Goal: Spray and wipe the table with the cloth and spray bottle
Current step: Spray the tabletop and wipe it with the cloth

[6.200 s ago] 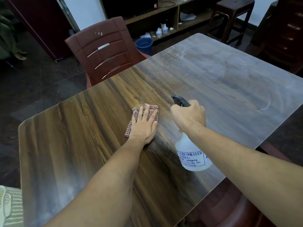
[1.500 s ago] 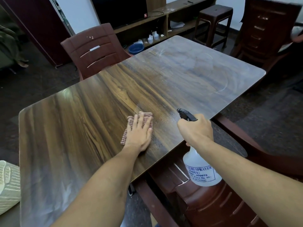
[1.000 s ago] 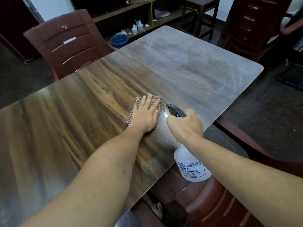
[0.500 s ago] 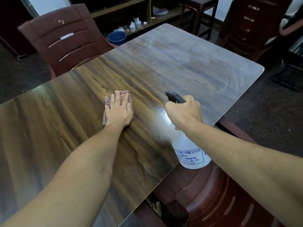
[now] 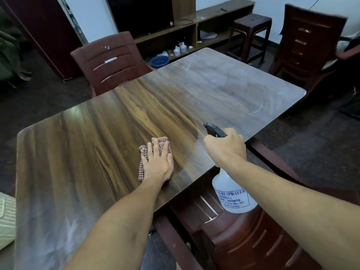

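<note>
Dim and cluttered, the room behind holds a low wooden shelf unit (image 5: 194, 30) with a dark screen on it, and slatted maroon plastic chairs: one (image 5: 111, 61) at the far side of the table, a stack (image 5: 309, 41) at the far right, one (image 5: 243, 236) tucked under the near edge; filling the middle is the table (image 5: 93, 137), a rounded-corner rectangle of glossy wood-grain laminate. Its near and left stretch reads dark and rich, while the far right end is greyed with a dull film and pale arc-shaped streaks; I judge that end is yet to be wiped.

Half a second ago the cloth sat further left on the board; now the left hand (image 5: 157, 164) has swept it back right and nearer the table edge, beside a sheen of fine droplets next to the bottle's nozzle, so I judge the wiping is working toward the freshly sprayed patch.

That hand lies flat, fingers spread, palm pressing the red-and-white checked cloth (image 5: 145, 151), a small crumpled woven square lying on the table. The right hand (image 5: 226, 148) is closed tight around the neck of the spray bottle (image 5: 231, 193), a translucent white plastic body with a blue-printed label and black trigger head, held in the air just past the near table edge, nozzle aimed over the surface.
</note>
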